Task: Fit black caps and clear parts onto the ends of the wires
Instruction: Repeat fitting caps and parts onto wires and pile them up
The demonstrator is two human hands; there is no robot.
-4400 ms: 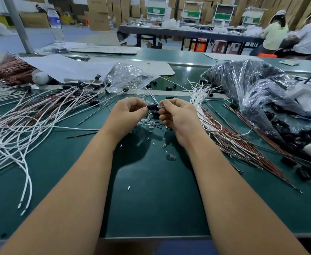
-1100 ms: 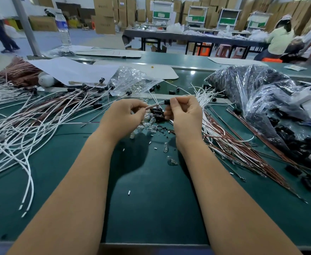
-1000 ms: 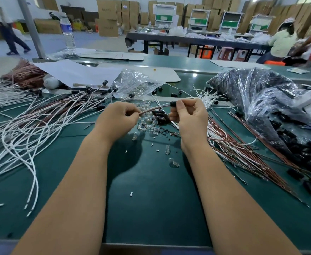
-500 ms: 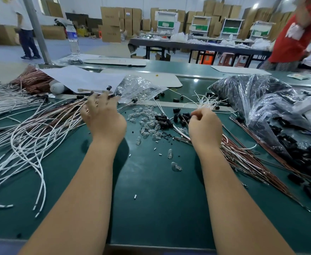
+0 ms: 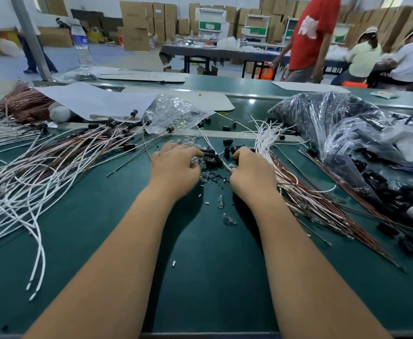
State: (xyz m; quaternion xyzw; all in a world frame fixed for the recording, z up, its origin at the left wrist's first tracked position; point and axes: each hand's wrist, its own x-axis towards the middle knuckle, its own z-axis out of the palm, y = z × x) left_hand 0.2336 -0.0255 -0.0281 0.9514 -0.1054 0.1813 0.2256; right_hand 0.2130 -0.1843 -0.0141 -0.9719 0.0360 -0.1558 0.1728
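Observation:
A small heap of black caps (image 5: 211,157) and clear parts (image 5: 204,176) lies on the green table (image 5: 212,277) between my hands. My left hand (image 5: 176,165) sits over the heap's left side with its fingertips bent down among the clear parts; what they hold is hidden. My right hand (image 5: 252,170) is curled at the left edge of the bare-ended wire bundle (image 5: 298,189), and a thin white wire (image 5: 215,148) runs into its fingers. Wires fitted with caps (image 5: 98,140) fan out to the left.
A clear bag of clear parts (image 5: 173,113) lies behind the heap and a dark bag of caps (image 5: 335,126) at the right. Two loose clear parts (image 5: 220,201) lie nearer me. White wires (image 5: 17,182) cover the left. A person in red (image 5: 313,33) walks behind.
My left hand has come back from the capped wires at the left to the heap of parts. My right hand has shifted slightly along the edge of the wire bundle.

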